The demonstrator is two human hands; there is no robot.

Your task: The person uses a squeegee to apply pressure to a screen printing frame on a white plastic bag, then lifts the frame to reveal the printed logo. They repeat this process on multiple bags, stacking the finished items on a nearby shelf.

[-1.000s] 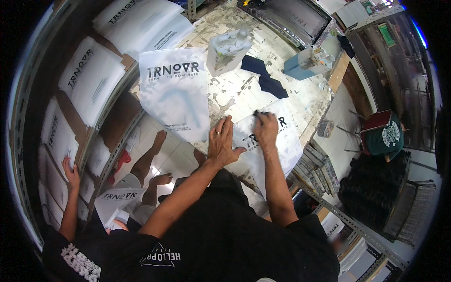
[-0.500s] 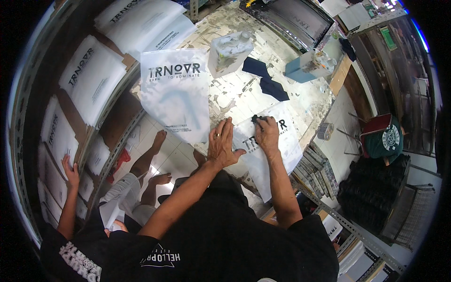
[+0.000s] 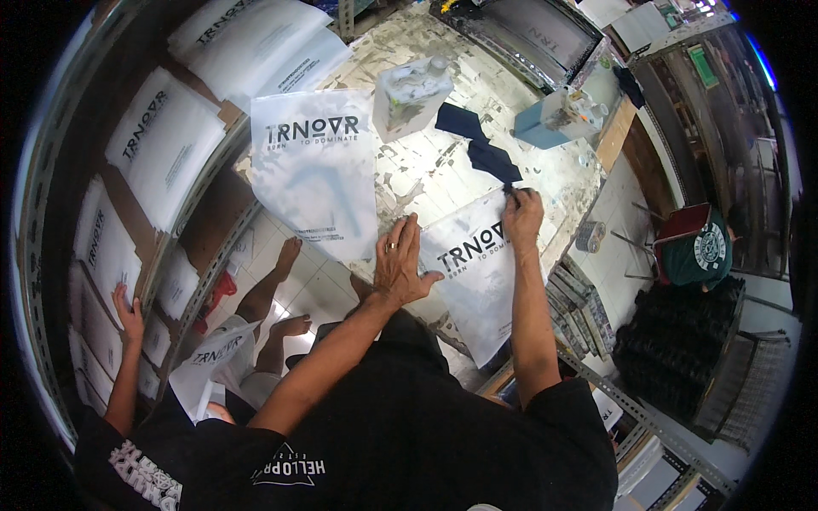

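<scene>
A frosted white plastic bag with black lettering (image 3: 473, 302) lies on the worn, paint-flaked table (image 3: 558, 175) in front of me. My left hand (image 3: 399, 264) rests flat at its left edge, fingers stretched out and a ring on one of them. At the bag's upper right, my right hand (image 3: 523, 215) is closed with its fingertips on a small dark cloth (image 3: 509, 186), mostly hidden by the fingers. Two navy cloth pieces (image 3: 492, 160) lie just beyond that hand. Another printed bag (image 3: 313, 192) lies to the left, partly over the table edge.
A translucent jug (image 3: 409, 98) and a cut container of bluish liquid (image 3: 545, 123) stand on the table. Behind them lies a framed screen (image 3: 537, 38). A co-worker's hand (image 3: 128, 315) touches bags on the left shelves (image 3: 196, 192). A stool (image 3: 682, 238) stands right.
My right hand has moved right and away across the bag with the dark cloth, uncovering more lettering. My left hand has stayed put. The co-worker's held bag has spread out more.
</scene>
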